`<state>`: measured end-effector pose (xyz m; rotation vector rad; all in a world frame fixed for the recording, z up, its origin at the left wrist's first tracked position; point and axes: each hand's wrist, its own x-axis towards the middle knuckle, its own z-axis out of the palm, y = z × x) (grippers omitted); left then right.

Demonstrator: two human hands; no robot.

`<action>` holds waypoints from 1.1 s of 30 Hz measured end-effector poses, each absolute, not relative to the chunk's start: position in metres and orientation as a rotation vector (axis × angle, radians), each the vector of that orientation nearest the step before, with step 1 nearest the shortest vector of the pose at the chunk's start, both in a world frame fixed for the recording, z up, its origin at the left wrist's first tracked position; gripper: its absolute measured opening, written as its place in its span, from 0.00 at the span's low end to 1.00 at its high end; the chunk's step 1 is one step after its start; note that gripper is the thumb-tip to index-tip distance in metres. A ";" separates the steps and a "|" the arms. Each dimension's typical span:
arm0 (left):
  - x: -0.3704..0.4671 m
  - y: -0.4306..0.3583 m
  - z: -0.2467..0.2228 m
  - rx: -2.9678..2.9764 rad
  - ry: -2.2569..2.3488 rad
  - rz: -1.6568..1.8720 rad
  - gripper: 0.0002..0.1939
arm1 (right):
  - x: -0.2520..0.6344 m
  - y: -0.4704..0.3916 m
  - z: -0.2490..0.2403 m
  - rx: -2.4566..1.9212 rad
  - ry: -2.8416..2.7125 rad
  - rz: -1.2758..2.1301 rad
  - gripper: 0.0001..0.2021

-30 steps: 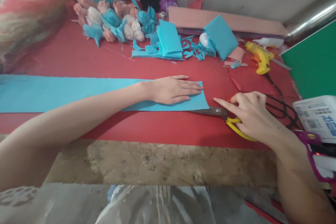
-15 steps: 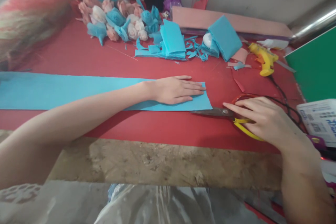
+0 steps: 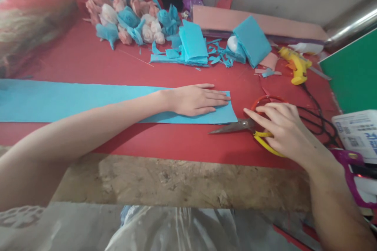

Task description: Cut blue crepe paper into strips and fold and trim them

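Note:
A long blue strip of crepe paper (image 3: pixel 67 100) lies flat across the red tabletop, running out of view on the left. My left hand (image 3: pixel 196 100) rests flat on its right end, fingers stretched out and pointing right. In my right hand (image 3: pixel 282 129) is a pair of scissors (image 3: pixel 243 124) with one red and one yellow handle, gripped by those handles. The blades point left at the near right corner of the strip, one tip lying below the paper's near edge. The other blade is partly hidden at the paper.
Blue, pink and white paper flowers (image 3: pixel 128 17) are heaped at the back left. Folded blue paper (image 3: pixel 193 43) and scraps lie behind the strip. A yellow glue gun (image 3: pixel 297 64) with a black cord is at right, near a green board (image 3: pixel 353 70). The worn table edge (image 3: pixel 165 180) is in front.
My right hand and the scissors have shifted left and slightly up in view, and more of the blades shows below the paper. My left hand stays flat in place.

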<state>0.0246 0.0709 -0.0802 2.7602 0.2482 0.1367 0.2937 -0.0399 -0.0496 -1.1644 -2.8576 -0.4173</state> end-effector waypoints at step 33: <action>0.025 0.071 -0.080 2.764 0.224 0.172 0.26 | 0.257 -0.028 -0.055 -1.025 -2.811 -0.217 0.14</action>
